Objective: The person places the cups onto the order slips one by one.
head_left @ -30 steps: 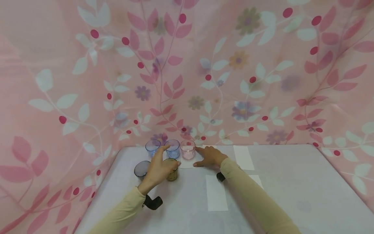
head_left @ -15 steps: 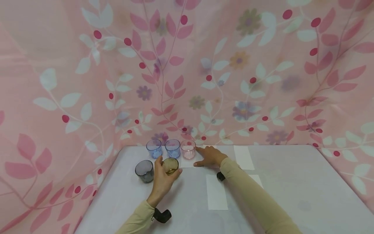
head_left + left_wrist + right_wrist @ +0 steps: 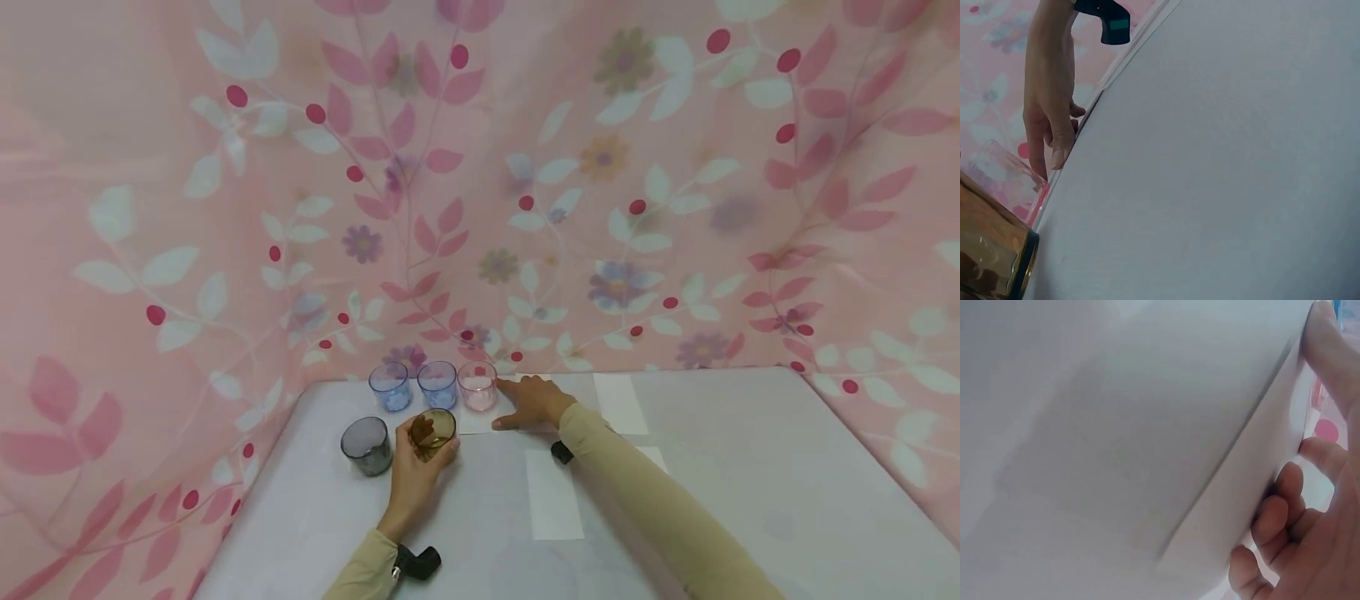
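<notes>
Here at the left of the group stands a grey glass [image 3: 367,448], upright, with a blue glass [image 3: 390,389] just above it in the head view. Next along, lower centre-left, the left hand [image 3: 412,473] is wrapped round an amber glass [image 3: 437,427], thumb on the right side, fingers on the left, spread only as wide as the glass itself! Whether its base meets the table, I can't tell; the left wrist view catches it in the lower left corner. Just above it, a second blue glass [image 3: 437,387], then a pink glass [image 3: 477,389] with a white sheet [image 3: 474,423] showing beneath. And there's the right hand [image 3: 536,402], index fingertip right at the pink glass's right side, thumb held apart, gripping nothing, other fingers loosely bent in the right wrist view. Lower down lies a paper strip [image 3: 553,500], with another strip [image 3: 621,406] farther right, towards the far edge of the pale table [image 3: 772,475].
</notes>
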{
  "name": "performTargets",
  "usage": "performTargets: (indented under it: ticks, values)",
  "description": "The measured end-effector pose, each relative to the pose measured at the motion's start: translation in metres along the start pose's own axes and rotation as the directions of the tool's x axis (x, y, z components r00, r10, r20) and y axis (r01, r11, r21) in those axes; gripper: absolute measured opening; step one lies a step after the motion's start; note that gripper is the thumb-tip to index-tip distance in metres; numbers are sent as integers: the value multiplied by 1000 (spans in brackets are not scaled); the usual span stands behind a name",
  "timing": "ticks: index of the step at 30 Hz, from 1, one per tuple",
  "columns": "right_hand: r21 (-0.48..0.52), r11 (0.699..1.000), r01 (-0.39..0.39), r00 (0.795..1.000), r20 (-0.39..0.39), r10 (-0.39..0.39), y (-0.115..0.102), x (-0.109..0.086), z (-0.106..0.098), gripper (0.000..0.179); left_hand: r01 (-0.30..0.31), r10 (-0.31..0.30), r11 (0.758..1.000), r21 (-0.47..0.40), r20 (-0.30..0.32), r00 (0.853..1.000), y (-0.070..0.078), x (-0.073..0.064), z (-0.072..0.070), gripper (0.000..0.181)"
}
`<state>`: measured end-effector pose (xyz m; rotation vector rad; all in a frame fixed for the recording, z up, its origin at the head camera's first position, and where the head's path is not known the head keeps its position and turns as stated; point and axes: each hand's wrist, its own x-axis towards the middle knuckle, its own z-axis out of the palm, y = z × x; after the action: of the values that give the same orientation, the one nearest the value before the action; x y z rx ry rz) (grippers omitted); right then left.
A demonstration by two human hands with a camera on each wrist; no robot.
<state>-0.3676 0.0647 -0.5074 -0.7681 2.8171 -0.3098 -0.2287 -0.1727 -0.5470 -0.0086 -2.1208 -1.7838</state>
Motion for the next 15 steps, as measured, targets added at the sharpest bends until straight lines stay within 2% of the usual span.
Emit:
performTargets:
  ticks: [4,6,10,15]
  values:
    - [-55,998,32,999,-2,-32,-3,5,0,95,-14,15,999,-42,34,999,-2,2,-7,68]
    - [-51,998,31,1000,5,-30,-2,5,-1,96,-16,18,999,-46,51,999,-3,2,-9,68]
    - [57,998,33,999,-13,-33,4,5,-6,93,0,3,999,-44,65,998,-5,3,-10,70]
    - [201,975,97,995,-50,-88,25,1,-21,92,11,-7,998,-54,75,997,-6,4,-9,72]
